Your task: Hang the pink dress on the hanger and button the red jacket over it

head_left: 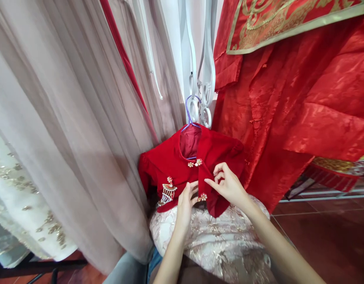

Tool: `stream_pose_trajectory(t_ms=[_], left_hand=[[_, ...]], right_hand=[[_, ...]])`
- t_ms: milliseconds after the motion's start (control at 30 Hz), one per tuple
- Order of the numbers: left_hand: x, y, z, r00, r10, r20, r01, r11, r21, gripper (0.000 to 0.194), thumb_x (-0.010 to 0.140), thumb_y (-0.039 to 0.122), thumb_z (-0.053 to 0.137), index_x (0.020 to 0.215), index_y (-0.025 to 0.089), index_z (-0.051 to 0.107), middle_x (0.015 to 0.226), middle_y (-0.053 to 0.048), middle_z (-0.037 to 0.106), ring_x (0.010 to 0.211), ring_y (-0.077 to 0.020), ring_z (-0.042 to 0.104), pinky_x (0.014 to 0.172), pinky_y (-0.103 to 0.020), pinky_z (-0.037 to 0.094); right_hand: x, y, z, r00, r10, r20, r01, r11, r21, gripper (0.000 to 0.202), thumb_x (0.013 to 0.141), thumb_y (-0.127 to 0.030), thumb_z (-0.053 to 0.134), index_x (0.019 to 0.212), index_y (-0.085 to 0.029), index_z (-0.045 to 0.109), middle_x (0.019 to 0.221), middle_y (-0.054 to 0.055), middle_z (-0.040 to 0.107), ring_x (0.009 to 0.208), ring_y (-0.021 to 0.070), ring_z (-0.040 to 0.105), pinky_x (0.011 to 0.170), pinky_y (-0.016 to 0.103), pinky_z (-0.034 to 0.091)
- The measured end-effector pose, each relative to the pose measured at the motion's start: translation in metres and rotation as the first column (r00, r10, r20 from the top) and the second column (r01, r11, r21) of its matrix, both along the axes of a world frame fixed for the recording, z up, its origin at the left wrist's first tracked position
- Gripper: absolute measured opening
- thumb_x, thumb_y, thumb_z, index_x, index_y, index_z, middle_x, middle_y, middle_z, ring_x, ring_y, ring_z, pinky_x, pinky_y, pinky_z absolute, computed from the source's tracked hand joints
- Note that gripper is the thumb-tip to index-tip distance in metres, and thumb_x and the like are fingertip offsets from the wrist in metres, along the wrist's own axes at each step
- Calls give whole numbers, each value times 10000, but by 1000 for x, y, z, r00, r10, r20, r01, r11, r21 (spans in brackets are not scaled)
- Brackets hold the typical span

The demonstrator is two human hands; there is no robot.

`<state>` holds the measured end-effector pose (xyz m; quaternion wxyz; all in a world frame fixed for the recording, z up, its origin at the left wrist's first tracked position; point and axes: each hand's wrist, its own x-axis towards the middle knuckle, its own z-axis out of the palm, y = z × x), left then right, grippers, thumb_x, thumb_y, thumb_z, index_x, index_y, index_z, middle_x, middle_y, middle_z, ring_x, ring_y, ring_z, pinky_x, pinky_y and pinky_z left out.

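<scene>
red velvet jacket [167, 157], left hand [186, 201] at its edge, grip unclear; right hand [230, 187] half-open

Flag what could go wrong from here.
The red jacket hangs on a purple hanger; a tug might unhook it.
The beaded ornament sits beside the left hand and could snag.
The lower flower clasp lies near the left hand's fingers; pulling there may strain it.

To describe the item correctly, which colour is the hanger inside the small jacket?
The hanger is purple, seen best in the head view.
</scene>
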<state>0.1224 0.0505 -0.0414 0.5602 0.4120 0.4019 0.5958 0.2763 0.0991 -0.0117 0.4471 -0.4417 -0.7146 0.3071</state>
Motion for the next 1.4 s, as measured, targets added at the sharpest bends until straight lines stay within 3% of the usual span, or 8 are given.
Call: stream_pose_trajectory(t_ms=[167,433,500,600,667,1000,1200,1400], left_hand=[[-6,-1,-8,993,116,1,-116,993,-26,304,801,417,560,937,170,675,976,-83,675,901,-174,626,737,-277,530],[-17,-4,-19,972,213,-99,-215,976,-9,246,701,323,690,873,161,623,845,-41,634,792,-142,620,735,-269,522],[-24,-2,-22,897,390,-210,-377,921,98,259,675,310,718,845,162,592,875,-52,617,829,-155,609,729,-263,519],[-37,2,-26,647,695,-314,-648,718,255,291,698,345,705,874,185,537,906,-46,563,816,-149,579,632,-227,503],[-45,5,-27,564,741,-365,-680,667,304,299,718,362,692,888,194,512,901,-38,556,788,-143,577,614,-224,496],[-52,5,-20,627,685,-372,-555,727,403,229,789,358,634,915,186,552,873,-38,634,809,-148,633,756,-274,525],[-57,-1,-9,774,578,-260,-513,812,279,233,719,357,692,828,155,653,844,-58,693,794,-174,664,750,-284,547],[-65,-2,-7,796,555,-243,-518,831,201,322,710,415,696,889,147,689,913,-82,721,852,-201,678,819,-328,541]], right_hand=[[-9,-11,-5,972,93,217,-110,992,68,227,749,-337,674,847,-214,510,787,1,541,594,115,533,557,256,473],[-35,-15,-22,979,181,93,-173,980,-94,228,750,-241,625,879,-222,438,725,-22,572,592,115,577,521,230,494],[-38,-14,-25,986,145,85,-138,987,-81,220,750,-237,619,862,-224,430,675,-33,554,572,119,568,500,228,492],[-39,-12,-27,985,167,37,-162,981,-108,218,748,-246,629,859,-224,443,690,-25,564,586,121,582,496,225,510],[-37,-12,-27,981,195,9,-192,973,-125,192,759,-231,613,873,-222,459,728,-11,583,626,122,605,534,232,534],[-50,-29,-13,956,286,-58,-284,958,46,210,858,-235,539,1052,-246,459,941,35,616,853,147,637,755,292,574],[-75,-25,-6,946,303,-111,-290,949,121,96,885,-231,505,959,-239,564,960,25,638,852,142,638,778,289,569],[-91,-14,-12,932,298,-205,-286,954,87,86,860,-268,545,875,-225,618,879,3,678,806,142,663,793,304,576]])
